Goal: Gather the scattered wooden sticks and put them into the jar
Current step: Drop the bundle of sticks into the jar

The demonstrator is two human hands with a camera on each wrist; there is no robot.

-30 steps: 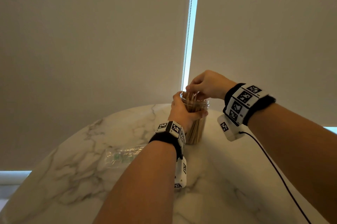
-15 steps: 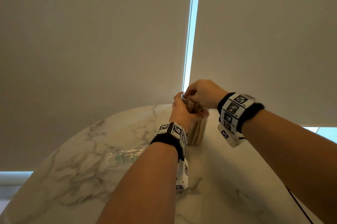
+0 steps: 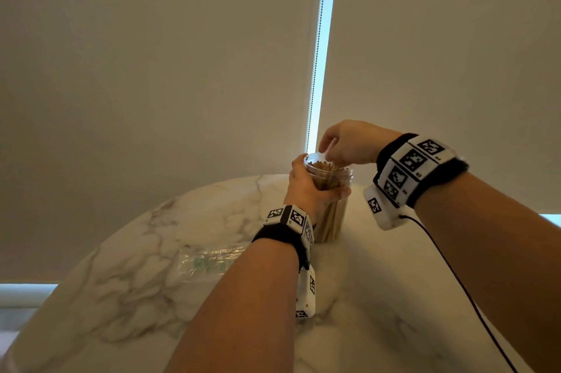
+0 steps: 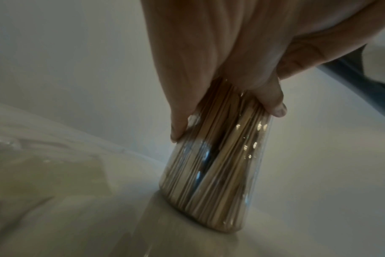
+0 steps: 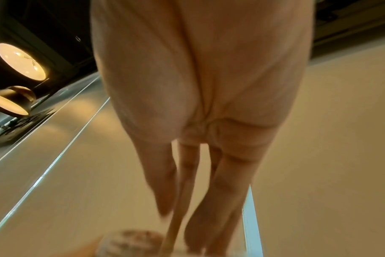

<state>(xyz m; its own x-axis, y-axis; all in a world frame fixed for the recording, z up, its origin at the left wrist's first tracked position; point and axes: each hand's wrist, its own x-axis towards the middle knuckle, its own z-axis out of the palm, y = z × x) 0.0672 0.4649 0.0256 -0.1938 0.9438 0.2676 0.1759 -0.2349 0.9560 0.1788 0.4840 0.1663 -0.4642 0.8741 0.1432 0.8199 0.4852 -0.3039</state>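
A clear jar [image 3: 334, 220] packed with upright wooden sticks [image 3: 323, 165] stands on the marble table [image 3: 127, 281], near its far edge. My left hand [image 3: 312, 187] grips the jar around its upper half; in the left wrist view the left hand [image 4: 226, 107] has fingers and thumb curled round the jar [image 4: 215, 173]. My right hand [image 3: 329, 157] hovers over the jar's mouth, fingers hanging down at the rim. The right wrist view shows those fingers [image 5: 220, 191] fairly straight and holding nothing, just above the stick tops [image 5: 132, 241].
A crumpled clear plastic bag [image 3: 212, 260] lies on the table left of my left forearm. A black cable [image 3: 455, 281] runs from my right wrist band across the table's right side. Closed blinds stand just behind the table.
My right hand pressed down on the jar's mouth half a second ago and has since lifted slightly. The stick tops, which stuck out above the rim, now sit inside it.
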